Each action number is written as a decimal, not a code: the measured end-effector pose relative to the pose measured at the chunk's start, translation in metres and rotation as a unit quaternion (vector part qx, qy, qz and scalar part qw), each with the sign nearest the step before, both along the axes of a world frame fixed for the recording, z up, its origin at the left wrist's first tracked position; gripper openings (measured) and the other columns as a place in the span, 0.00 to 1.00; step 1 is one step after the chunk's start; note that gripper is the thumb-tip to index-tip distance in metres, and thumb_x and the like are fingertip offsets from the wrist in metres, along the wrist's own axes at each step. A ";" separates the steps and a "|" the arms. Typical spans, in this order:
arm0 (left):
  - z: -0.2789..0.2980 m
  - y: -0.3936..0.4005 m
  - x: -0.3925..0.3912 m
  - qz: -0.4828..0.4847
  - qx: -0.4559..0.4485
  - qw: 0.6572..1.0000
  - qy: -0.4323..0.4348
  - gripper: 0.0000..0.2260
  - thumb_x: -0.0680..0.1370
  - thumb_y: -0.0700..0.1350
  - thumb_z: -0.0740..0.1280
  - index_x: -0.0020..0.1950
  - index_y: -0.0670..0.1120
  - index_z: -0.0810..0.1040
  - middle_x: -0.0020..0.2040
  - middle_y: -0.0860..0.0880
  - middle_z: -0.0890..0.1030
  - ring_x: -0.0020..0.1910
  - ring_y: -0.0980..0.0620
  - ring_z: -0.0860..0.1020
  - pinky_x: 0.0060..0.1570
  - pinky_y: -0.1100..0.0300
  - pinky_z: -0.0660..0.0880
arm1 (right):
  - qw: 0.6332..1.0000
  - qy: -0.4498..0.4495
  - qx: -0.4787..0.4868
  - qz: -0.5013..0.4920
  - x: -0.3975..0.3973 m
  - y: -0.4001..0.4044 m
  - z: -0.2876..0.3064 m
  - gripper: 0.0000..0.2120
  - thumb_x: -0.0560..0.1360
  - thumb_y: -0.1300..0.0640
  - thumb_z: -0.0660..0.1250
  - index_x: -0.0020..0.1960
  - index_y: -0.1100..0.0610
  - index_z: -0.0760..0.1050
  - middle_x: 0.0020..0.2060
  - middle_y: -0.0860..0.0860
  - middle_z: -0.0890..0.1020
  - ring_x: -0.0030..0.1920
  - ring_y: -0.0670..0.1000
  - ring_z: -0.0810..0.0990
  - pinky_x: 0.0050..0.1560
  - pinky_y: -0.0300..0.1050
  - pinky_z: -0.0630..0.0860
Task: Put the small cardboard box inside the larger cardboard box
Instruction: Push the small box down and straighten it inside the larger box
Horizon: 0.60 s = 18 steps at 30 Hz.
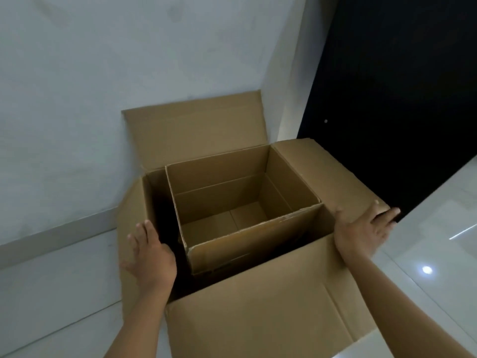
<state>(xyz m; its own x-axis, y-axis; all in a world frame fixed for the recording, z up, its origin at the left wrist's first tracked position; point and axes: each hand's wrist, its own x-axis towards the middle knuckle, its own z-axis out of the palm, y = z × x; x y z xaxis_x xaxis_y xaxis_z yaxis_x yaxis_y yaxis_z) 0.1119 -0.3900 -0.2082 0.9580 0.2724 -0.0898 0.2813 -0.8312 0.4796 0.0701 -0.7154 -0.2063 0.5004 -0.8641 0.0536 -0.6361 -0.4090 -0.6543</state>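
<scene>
I see the larger cardboard box (258,319) standing on a pale glossy floor (433,254), its four top flaps spread outward. The far flap (196,130) leans up against the white wall (103,73) behind the box; the near flap (258,324) folds out toward me. The small cardboard box (247,202) sits inside the larger one — upright, open at the top, nothing visible in it but its own bottom flaps. It is pushed toward the larger box's far right corner, its right wall close against the larger box's right side, while a dark gap runs along the larger box's left wall and another along its near wall. My left hand (151,257) lies open and flat on the left flap (129,208) of the larger box, fingers spread and pointing away from me, gripping nothing. My right hand (361,228) lies open on the right flap (322,171), palm down, fingers splayed toward that flap's outer edge, also gripping nothing. Neither hand touches the small box. Beyond the right flap stands a dark panel (400,86) — too dim for me to say what it is. A bright spot of reflected light shows on the floor to the right of the larger box.
</scene>
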 end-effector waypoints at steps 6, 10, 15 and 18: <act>-0.001 -0.002 0.001 0.005 -0.006 1.000 0.006 0.27 0.77 0.37 0.55 0.74 0.43 0.48 0.77 0.43 0.51 0.75 0.43 0.49 0.68 0.33 0.49 | 0.983 -0.109 0.148 -0.024 0.009 0.008 0.017 0.38 0.74 0.57 0.64 0.74 0.51 0.41 0.75 0.56 0.52 0.65 0.63 0.68 0.61 0.60 0.71; 0.001 -0.004 0.002 0.010 -0.015 1.000 0.013 0.27 0.77 0.37 0.55 0.74 0.44 0.48 0.77 0.44 0.51 0.75 0.43 0.49 0.68 0.34 0.49 | 0.986 -0.157 0.057 0.013 0.000 0.023 0.019 0.38 0.74 0.64 0.62 0.74 0.52 0.42 0.76 0.51 0.46 0.67 0.60 0.65 0.56 0.51 0.70; 0.001 -0.004 0.004 0.007 -0.025 1.000 0.009 0.26 0.78 0.38 0.55 0.74 0.43 0.49 0.76 0.43 0.52 0.75 0.42 0.50 0.69 0.34 0.50 | 0.990 -0.125 0.009 0.068 -0.011 0.041 0.016 0.38 0.74 0.58 0.64 0.74 0.53 0.42 0.75 0.49 0.39 0.61 0.60 0.70 0.45 0.44 0.68; 0.002 -0.010 0.005 0.022 -0.088 0.996 -0.011 0.25 0.78 0.37 0.54 0.74 0.44 0.50 0.77 0.44 0.52 0.75 0.43 0.50 0.69 0.34 0.48 | 0.986 -0.113 -0.026 0.121 -0.014 0.043 0.012 0.41 0.73 0.53 0.66 0.74 0.49 0.40 0.74 0.47 0.34 0.60 0.59 0.74 0.45 0.46 0.73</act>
